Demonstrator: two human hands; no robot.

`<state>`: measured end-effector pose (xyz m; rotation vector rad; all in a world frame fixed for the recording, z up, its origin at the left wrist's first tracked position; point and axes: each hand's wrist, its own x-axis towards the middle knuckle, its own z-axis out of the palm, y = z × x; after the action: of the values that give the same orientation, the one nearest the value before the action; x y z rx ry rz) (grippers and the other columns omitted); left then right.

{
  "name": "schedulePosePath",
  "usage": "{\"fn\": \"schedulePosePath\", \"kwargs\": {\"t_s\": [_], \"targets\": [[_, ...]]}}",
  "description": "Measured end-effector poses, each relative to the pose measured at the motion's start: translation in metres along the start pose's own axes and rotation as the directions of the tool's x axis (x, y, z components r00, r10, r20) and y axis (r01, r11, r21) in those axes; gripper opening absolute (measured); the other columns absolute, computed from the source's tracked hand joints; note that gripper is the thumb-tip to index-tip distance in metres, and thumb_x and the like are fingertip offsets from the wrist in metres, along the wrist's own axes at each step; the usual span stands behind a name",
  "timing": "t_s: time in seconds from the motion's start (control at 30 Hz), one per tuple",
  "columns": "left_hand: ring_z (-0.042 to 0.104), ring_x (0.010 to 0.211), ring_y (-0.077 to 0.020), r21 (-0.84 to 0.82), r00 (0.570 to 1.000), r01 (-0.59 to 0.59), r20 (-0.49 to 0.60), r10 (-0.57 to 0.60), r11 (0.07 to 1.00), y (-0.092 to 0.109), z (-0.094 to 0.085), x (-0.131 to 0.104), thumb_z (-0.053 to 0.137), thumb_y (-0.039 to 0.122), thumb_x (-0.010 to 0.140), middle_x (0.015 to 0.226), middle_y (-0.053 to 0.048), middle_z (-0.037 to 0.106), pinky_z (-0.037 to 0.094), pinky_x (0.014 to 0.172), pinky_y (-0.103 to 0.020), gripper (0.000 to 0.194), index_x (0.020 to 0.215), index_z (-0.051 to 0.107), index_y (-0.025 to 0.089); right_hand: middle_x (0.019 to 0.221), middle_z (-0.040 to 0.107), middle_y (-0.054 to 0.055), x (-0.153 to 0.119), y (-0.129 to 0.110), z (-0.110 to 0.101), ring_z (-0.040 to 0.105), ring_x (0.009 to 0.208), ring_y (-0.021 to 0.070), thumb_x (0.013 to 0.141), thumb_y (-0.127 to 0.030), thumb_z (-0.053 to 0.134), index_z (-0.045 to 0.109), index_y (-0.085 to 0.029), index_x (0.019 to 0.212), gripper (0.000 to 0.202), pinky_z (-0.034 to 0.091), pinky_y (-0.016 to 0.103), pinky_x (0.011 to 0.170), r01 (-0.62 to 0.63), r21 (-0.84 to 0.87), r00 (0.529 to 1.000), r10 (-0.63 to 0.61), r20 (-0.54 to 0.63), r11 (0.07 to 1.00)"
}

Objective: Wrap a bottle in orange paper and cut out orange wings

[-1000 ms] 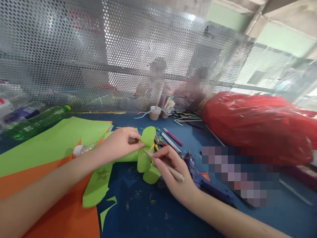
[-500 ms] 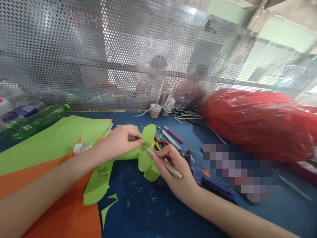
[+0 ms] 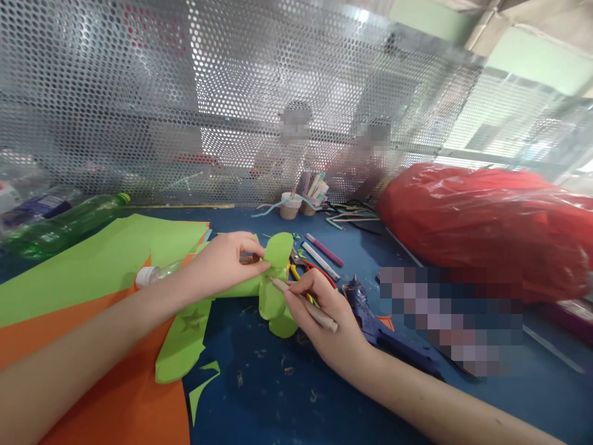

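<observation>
1. Lime-green paper cutout [image 3: 278, 250], round-lobed, is up near the middle of the dark-blue tabletop [image 3: 245, 395].
2. Left hand [image 3: 229, 262] pinches the cutout's left edge between thumb and fingers.
3. Right hand [image 3: 336, 321] grasps a slim off-white pen [image 3: 320, 315], tip at the cutout's face; cannot tell whether touching.
4. Dark-blue glue gun [image 3: 391, 341] lies just beside right hand.

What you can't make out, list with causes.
Head view, each:
- Body of white-capped clear plastic bottle: partly behind left forearm.
- Contact between slim beige pen and rounded light-green paper: tip too small.
- Right end of shiny red plastic bag: cut off by frame edge.
</observation>
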<state>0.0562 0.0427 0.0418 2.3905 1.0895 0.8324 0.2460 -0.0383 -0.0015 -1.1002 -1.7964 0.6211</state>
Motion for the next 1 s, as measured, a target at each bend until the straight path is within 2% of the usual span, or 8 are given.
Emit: {"fn": "schedulePosePath", "kwargs": {"t_s": [0.2,0.4,0.6,1.0], "targets": [[0.059,0.069,-0.0153,-0.045,1.000,0.006,0.025,-0.005,0.999,-0.0015,-0.0006,-0.0001,0.065,0.028,0.077,0.078,0.000,0.064,0.043,0.064,-0.027,0.009,0.073,0.069,0.021,0.067,0.043,-0.006,0.0017,-0.0028,-0.0008,0.038,0.056,0.0103,0.091,-0.021,0.051,0.044,-0.023,0.079,0.015,0.032,0.022,0.052,0.038,-0.039,0.999,-0.039,-0.012,0.999],[0.059,0.071,-0.0157,-0.053,1.000,0.009,0.028,-0.007,0.999,-0.0027,-0.0004,0.0000,0.066,0.028,0.077,0.077,0.001,0.064,0.043,0.065,-0.027,0.009,0.071,0.069,0.021,0.066,0.041,-0.006,0.0021,-0.0031,-0.0013,0.037,0.056,0.0100,0.092,-0.021,0.049,0.042,-0.023,0.077,0.017,0.032,0.022,0.052,0.039,-0.038,0.999,-0.040,-0.026,0.999],[0.060,0.072,-0.0167,-0.054,0.999,0.017,0.028,-0.016,0.998,-0.0048,0.0002,0.0002,0.066,0.031,0.077,0.080,0.000,0.066,0.044,0.064,-0.028,0.011,0.074,0.070,0.021,0.062,0.035,-0.008,0.0021,-0.0035,-0.0020,0.031,0.051,0.0094,0.092,-0.024,0.050,0.041,-0.023,0.074,0.020,0.027,0.022,0.047,0.011,-0.028,0.999,-0.013,-0.047,1.000],[0.060,0.071,-0.0160,-0.053,0.999,0.008,0.031,-0.006,0.999,-0.0071,0.0007,0.0011,0.066,0.033,0.077,0.080,0.000,0.064,0.044,0.064,-0.027,0.013,0.074,0.069,0.021,0.063,0.041,-0.006,0.0031,-0.0048,-0.0056,0.035,0.052,0.0102,0.089,-0.025,0.051,0.039,-0.023,0.074,0.019,0.032,0.022,0.049,-0.001,-0.050,0.994,-0.004,-0.107,0.999]]}}
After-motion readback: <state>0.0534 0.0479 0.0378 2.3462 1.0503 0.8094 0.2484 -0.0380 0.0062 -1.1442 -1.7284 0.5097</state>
